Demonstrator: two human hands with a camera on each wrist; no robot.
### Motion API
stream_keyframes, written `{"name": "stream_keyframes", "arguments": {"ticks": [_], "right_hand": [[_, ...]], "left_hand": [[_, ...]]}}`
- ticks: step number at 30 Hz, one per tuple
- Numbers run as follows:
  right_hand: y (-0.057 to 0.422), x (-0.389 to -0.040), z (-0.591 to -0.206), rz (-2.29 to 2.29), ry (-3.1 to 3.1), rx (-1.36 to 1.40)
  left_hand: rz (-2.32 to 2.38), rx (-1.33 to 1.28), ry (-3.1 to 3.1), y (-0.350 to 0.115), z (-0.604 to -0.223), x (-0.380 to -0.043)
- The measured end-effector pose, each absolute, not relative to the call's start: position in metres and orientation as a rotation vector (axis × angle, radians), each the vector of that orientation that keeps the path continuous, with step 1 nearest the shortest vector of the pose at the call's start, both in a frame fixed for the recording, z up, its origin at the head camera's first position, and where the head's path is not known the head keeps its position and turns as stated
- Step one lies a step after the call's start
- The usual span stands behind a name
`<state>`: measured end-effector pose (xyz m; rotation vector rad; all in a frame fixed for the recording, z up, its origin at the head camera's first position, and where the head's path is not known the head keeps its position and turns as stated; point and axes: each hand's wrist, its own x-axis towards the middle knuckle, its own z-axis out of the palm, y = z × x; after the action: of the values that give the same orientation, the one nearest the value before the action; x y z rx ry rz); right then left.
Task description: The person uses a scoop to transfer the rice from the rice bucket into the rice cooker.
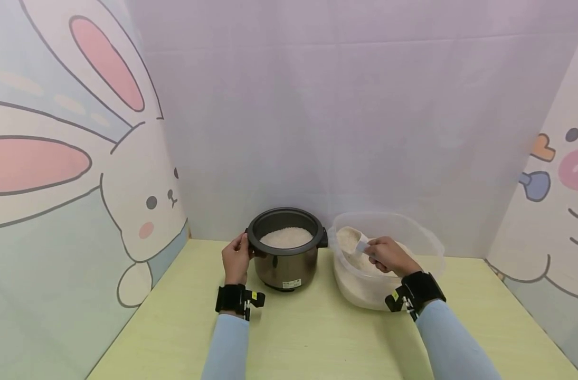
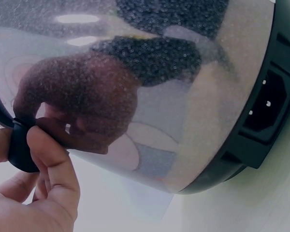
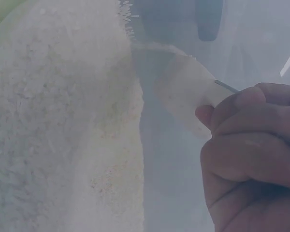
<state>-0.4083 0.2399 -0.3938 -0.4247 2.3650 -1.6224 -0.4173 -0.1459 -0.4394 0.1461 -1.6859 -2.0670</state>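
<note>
A dark rice cooker (image 1: 289, 266) stands lidless, with white rice (image 1: 286, 237) inside its pot. My left hand (image 1: 236, 258) grips the cooker's black side handle (image 2: 23, 147), thumb and fingers pinching it in the left wrist view. To the right sits a clear plastic tub (image 1: 431, 248) holding a bed of rice (image 3: 53, 121). My right hand (image 1: 387, 255) holds a white measuring scoop (image 1: 349, 240) by its handle. Rice fills the scoop, which is over the tub's left part, close to the rim. In the right wrist view the scoop shows through the tub's wall.
Both containers stand on a pale yellow-green table (image 1: 298, 338) near the back wall (image 1: 289, 132), which is a light cloth. Side panels with cartoon animals, a rabbit (image 1: 136, 211) at left, bound the table. The cooker has a power socket (image 2: 268, 104) low on its body.
</note>
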Motion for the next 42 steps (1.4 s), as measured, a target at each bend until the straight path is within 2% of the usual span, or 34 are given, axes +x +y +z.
{"name": "stream_keyframes", "arguments": {"ticks": [15,42], "right_hand": [[0.242,-0.409,-0.388,-1.771,2.277,-0.439],[0.25,-0.397,-0.366,-2.189,1.97,-0.29]], "left_hand": [[-2.063,0.155,-1.679,-0.146,-0.441,-0.42],[-2.054,0.138,-1.668,-0.146,-0.441,-0.419]]}}
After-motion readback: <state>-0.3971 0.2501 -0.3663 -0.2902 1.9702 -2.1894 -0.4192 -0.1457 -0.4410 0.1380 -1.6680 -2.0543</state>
